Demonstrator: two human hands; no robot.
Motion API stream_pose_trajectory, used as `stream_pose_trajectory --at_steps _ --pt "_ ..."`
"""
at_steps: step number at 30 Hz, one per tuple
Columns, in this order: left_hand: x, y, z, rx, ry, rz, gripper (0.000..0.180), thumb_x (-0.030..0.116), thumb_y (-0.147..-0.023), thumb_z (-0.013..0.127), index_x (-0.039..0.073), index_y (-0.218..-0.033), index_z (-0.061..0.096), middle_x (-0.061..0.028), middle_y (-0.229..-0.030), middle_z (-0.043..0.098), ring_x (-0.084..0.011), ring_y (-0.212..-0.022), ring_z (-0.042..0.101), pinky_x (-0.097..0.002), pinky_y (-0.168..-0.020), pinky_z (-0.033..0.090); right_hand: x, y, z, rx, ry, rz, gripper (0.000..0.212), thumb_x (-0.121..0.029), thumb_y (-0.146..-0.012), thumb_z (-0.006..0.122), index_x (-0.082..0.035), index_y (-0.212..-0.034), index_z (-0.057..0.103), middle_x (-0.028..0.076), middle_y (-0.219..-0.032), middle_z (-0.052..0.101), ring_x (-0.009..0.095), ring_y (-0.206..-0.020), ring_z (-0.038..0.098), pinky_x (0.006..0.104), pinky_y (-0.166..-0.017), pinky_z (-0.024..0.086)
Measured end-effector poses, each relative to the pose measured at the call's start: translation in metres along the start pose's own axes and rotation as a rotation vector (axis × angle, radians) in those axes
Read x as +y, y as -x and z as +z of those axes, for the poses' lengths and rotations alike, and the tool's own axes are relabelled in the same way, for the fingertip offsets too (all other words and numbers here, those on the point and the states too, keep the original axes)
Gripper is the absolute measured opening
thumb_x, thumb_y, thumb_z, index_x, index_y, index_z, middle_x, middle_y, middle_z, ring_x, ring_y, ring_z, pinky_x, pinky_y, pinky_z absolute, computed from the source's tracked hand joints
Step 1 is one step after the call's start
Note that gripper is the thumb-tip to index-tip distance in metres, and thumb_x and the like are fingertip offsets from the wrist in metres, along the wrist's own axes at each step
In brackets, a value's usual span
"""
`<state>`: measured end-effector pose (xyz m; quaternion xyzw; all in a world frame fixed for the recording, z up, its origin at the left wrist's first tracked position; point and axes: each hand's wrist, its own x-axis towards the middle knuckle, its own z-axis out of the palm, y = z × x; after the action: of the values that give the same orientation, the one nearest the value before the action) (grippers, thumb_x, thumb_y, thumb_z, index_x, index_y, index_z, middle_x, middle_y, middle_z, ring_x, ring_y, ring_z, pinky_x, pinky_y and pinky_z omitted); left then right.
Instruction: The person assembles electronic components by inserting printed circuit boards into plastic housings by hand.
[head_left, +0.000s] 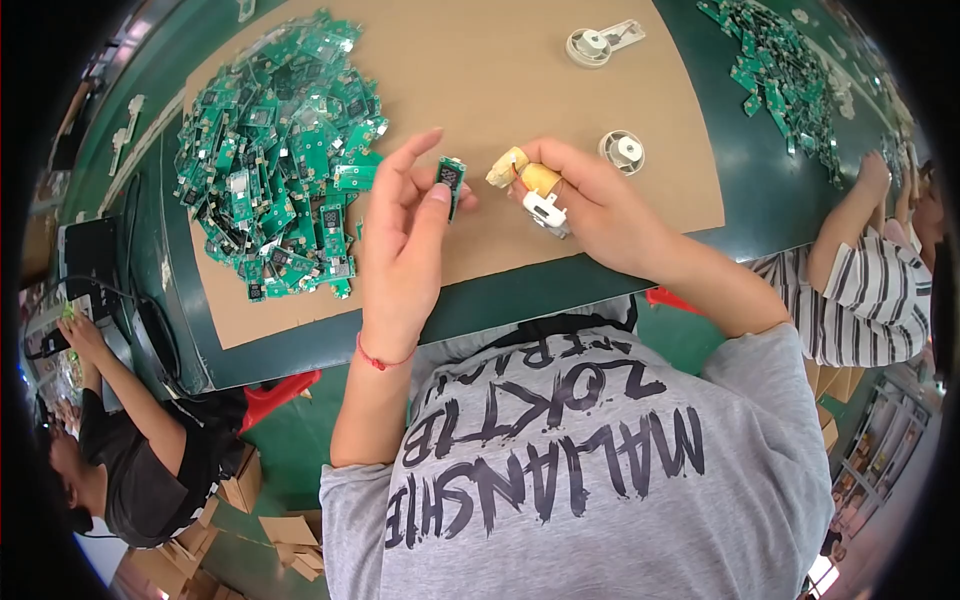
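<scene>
Circuit board point(451, 187) upright in the left hand point(405, 225), over the near middle of the cardboard sheet point(470, 70); I see the thumb pressed on its face, gripping it. Right hand point(595, 205), just to the right and apart from the board, has fingers curled around a white-and-yellow part point(544, 207), wires showing. Pile of green boards point(275, 180) on the sheet, left. Two round white pieces on the sheet, right: handled one point(590, 47) far, plain one point(622, 152) nearer, just beyond the right hand. I get another board pile point(785, 80) far right on the green table point(748, 190).
</scene>
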<state>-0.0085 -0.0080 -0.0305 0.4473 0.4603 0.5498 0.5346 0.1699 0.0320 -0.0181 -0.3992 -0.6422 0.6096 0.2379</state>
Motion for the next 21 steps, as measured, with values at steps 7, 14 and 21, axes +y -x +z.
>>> stream_pose_trajectory --at_steps 7,14,21 --pt "0.004 0.002 0.010 -0.053 0.235 -0.139 0.035 0.004 -0.091 0.042 0.000 -0.126 0.041 -0.0036 -0.086 0.049 -0.0079 -0.069 0.045 -0.0219 -0.066 0.040 0.005 0.001 0.000 -0.048 -0.291 0.007 0.019 -0.020 -0.096 0.037 -0.004 -0.092 0.047 0.004 -0.082 0.054 0.008 -0.076 0.048 0.0212 -0.069 0.040" --pt "0.004 0.003 0.011 -0.028 -0.281 0.211 0.031 0.005 -0.092 0.043 0.001 -0.122 0.049 -0.0082 -0.099 0.056 -0.0110 -0.079 0.055 -0.0234 -0.069 0.045 -0.006 0.007 0.007 -0.042 -0.285 -0.044 0.023 -0.026 -0.098 0.035 -0.005 -0.094 0.043 0.005 -0.072 0.058 0.011 -0.066 0.055 0.0226 -0.061 0.043" --pt "0.004 0.002 0.017 0.033 -0.585 0.499 0.035 -0.007 -0.084 0.047 0.005 -0.116 0.055 -0.0105 -0.096 0.061 -0.0184 -0.076 0.060 -0.0277 -0.067 0.049 -0.013 0.009 0.012 -0.068 -0.330 -0.058 0.019 -0.021 -0.097 0.037 -0.004 -0.096 0.044 0.007 -0.073 0.058 0.013 -0.071 0.060 0.0234 -0.065 0.045"
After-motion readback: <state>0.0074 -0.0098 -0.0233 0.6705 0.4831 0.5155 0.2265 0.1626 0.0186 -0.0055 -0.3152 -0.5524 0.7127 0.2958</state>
